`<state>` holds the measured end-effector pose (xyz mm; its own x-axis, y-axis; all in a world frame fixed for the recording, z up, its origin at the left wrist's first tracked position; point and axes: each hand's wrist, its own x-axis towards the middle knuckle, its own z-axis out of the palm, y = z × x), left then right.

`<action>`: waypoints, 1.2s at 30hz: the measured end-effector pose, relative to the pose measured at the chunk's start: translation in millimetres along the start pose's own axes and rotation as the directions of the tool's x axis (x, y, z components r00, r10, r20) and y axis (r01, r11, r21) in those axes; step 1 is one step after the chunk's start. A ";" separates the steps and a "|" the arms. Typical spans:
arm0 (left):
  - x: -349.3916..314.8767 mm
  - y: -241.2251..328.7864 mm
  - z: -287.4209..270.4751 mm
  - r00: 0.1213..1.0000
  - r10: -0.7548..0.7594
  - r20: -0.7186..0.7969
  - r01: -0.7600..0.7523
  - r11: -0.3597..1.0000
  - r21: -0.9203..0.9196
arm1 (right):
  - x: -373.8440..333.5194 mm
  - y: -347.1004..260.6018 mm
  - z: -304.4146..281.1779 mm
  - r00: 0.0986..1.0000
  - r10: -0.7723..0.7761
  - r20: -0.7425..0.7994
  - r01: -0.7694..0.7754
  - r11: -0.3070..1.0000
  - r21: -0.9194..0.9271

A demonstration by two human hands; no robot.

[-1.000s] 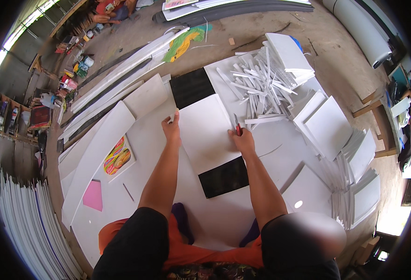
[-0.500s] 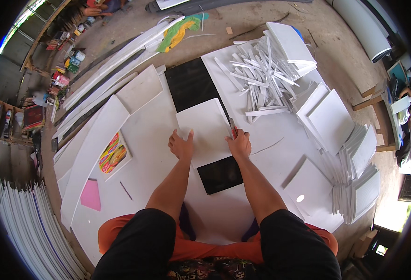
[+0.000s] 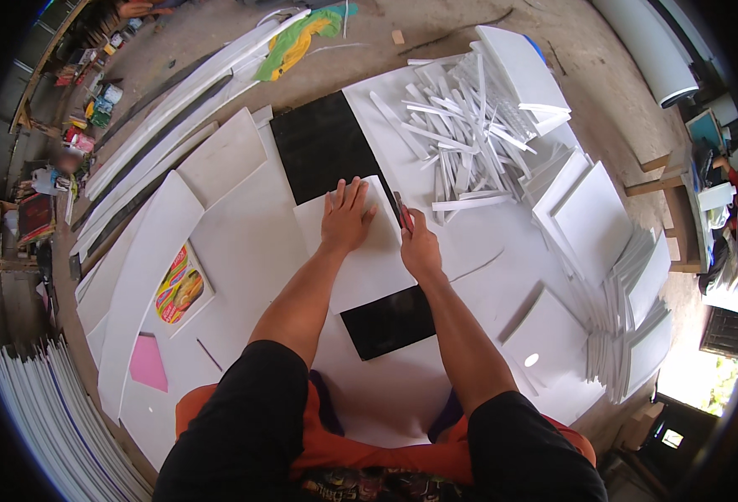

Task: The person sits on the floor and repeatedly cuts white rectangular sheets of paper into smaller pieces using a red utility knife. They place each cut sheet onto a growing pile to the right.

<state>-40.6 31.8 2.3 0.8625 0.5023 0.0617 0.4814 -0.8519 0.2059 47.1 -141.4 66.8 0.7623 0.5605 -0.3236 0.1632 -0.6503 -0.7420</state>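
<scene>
A white rectangular sheet (image 3: 369, 268) lies across a long black strip (image 3: 318, 142), whose near end also shows below the sheet. Flat on the sheet's upper part rests my left hand (image 3: 348, 216), fingers spread and pressing down. My right hand (image 3: 420, 247) is closed around a red utility knife (image 3: 403, 215), at the sheet's right edge. The knife's dark front end points away from me; whether its blade touches the sheet is too small to tell.
A heap of thin white offcut strips (image 3: 461, 138) lies at the far right. Stacked white sheets (image 3: 595, 213) stand along the right edge. On the left are long white panels (image 3: 155, 268), a colourful printed card (image 3: 183, 289) and a pink piece (image 3: 148, 362).
My left hand has moved from the sheet's left edge onto its upper face, fingers now spread. The right hand has shifted slightly up, with the knife more plainly in view.
</scene>
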 end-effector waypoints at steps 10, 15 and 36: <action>2.1 -0.9 -4.9 0.998 -0.004 0.069 -0.002 0.996 0.093 | 44.1 -37.9 16.3 0.995 -0.044 0.091 0.071 0.942 -0.328; 3.7 2.7 -3.9 1.000 0.015 0.021 -0.017 0.997 0.071 | 49.7 -37.9 22.5 0.995 -0.024 0.099 0.058 0.933 -0.356; 6.1 2.2 -3.3 0.996 -0.020 0.086 0.013 0.997 0.076 | 60.9 -77.8 27.9 0.977 0.081 0.198 0.015 0.897 -0.442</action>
<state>-34.8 33.5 6.3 0.8630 0.5045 -0.0265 0.5032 -0.8540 0.1323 63.3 -42.4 88.5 0.6338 0.5965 -0.4924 0.4350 -0.8013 -0.4108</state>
